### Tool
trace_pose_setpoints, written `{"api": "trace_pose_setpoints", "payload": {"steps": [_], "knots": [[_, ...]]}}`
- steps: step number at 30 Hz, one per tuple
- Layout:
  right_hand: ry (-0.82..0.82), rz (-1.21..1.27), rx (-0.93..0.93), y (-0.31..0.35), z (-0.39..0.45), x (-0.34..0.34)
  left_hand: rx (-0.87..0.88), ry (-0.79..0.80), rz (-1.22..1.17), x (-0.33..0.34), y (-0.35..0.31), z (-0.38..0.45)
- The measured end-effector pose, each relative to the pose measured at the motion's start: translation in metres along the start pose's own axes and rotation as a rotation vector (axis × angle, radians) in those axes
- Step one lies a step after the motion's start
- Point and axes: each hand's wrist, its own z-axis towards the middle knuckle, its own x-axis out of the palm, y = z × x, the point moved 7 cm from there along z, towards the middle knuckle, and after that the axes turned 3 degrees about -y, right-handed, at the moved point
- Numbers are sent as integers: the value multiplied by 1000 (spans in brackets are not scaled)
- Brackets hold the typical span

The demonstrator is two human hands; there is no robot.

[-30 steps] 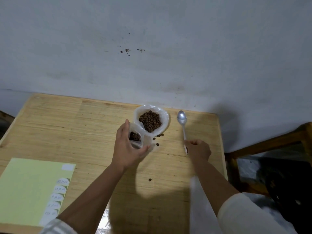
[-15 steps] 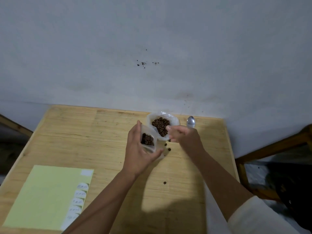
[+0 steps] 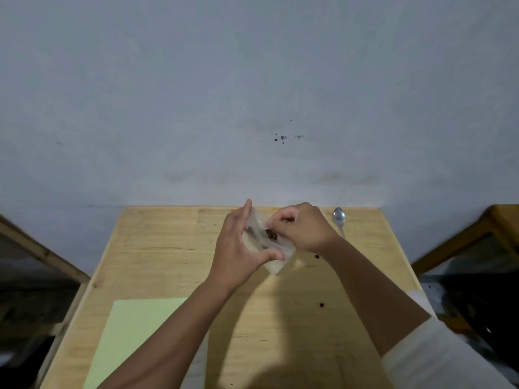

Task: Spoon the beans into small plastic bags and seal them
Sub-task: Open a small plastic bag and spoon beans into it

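Our left hand [image 3: 234, 254] has its grip on the small bag [image 3: 266, 242] from the side, thumb under the lower corner and fingers straight up along its far edge. Our right hand [image 3: 302, 228] pinches the bag's upper edge, fingertips curled in at the mouth. The bag is held up above the counter [image 3: 157, 248], tilted, with a few beans [image 3: 271, 235] dark inside it just by the right fingertips.

We judge that filling is over for this bag and sealing is in hand. The next move calls for us to bring the two lips of the mouth together and press along the strip from one end to the other, keeping the beans clear of the seam. Motion blur hides whether any of the strip is closed yet.

Both forearms reach forward from the bottom of the view and meet at the bag, wrists turned inward, the right sleeve [image 3: 438, 357] pulled back.

Further out, the spoon [image 3: 339, 220] lies idle at the far right of the counter, two loose beans sit near the right forearm, and a green sheet [image 3: 132, 338] lies near left.
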Motion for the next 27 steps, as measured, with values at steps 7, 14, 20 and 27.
{"api": "trace_pose_setpoints", "payload": {"steps": [7,14,20,27], "knots": [[-70,122,9,27,-16,1,2,-248,-244,-49,0,-3],[-259,551,-73,17,-42,6,-210,-410,-460,-71,17,-6],[-340,387,-131,25,-35,0,-144,-415,-442,-75,3,-6],[-219,419,-77,27,-30,-7,-45,-190,-327,-68,1,2]]}}
